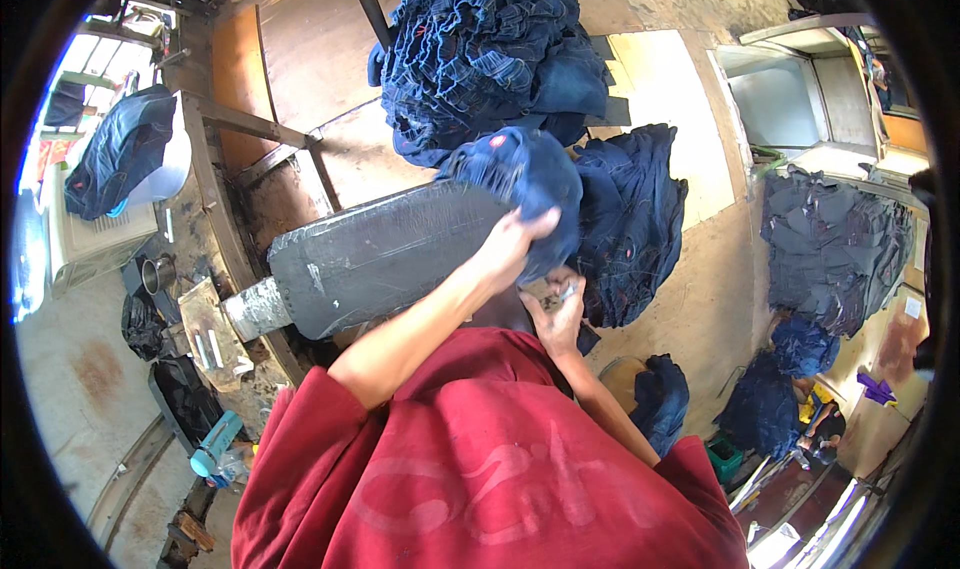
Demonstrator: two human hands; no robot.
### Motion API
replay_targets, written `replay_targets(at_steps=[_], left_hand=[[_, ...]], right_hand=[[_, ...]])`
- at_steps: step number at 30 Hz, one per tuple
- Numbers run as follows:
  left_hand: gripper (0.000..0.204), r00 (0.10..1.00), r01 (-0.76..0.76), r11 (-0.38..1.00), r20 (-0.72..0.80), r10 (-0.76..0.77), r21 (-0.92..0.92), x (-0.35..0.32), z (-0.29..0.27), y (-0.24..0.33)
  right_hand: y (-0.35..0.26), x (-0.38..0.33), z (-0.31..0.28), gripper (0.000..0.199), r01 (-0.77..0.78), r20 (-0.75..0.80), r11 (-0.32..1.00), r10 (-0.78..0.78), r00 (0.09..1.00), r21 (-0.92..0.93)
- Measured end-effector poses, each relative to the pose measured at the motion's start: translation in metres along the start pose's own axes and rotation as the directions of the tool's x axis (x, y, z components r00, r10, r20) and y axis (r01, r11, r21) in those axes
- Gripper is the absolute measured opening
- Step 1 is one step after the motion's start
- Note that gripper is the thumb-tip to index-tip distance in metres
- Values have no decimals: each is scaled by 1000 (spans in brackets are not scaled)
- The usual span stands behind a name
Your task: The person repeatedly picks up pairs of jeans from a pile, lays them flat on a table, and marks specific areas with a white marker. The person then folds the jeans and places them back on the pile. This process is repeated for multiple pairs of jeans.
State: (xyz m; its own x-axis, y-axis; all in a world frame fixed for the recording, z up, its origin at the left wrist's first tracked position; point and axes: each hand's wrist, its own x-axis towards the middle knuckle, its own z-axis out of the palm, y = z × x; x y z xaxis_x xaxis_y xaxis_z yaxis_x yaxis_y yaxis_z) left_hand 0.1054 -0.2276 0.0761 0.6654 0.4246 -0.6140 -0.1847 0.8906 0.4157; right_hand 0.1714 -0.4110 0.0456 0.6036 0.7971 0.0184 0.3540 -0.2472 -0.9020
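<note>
A dark blue denim garment [535,184] hangs over the far right end of a long black padded board [395,254]. My left hand [512,249] is closed on the garment's near edge, its fingers slightly blurred. Close by, just right of the board's end, my right hand [560,319] is closed in a pinch. Something small and pale shows between its fingers, too small to name. Beside the hands, a heap of dark jeans [635,229] lies to the right.
A tall stack of jeans [485,59] rises behind the board. At left, a wooden bench [215,239] carries a metal cup [157,272]. One more pair of jeans [125,149] lies at far left. Dark grey garments [835,249] are piled at right, near a green crate [724,459].
</note>
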Motion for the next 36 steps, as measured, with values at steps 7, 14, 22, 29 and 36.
replay_targets(at_steps=[7,14,22,29,36], left_hand=[[34,984,-174,957,0,179,-231,18,-57,46],[48,796,-328,944,-542,270,-12,-175,-231,107],[70,915,397,568,-358,-185,720,-290,-302,67],[80,586,449,-66,-238,774,891,-297,-290,217],[108,994,17,-175,2,108,984,-40,-226,191]], right_hand=[[-33,54,34,46,172,33,898,-174,984,-405],[-87,4,105,31,-24,970,1000,20,243,-15],[-78,8,72,38,-515,735,833,219,642,202],[-90,12,78,25,-402,388,915,369,844,5],[-142,11,151,23,68,284,988,-26,959,-137]])
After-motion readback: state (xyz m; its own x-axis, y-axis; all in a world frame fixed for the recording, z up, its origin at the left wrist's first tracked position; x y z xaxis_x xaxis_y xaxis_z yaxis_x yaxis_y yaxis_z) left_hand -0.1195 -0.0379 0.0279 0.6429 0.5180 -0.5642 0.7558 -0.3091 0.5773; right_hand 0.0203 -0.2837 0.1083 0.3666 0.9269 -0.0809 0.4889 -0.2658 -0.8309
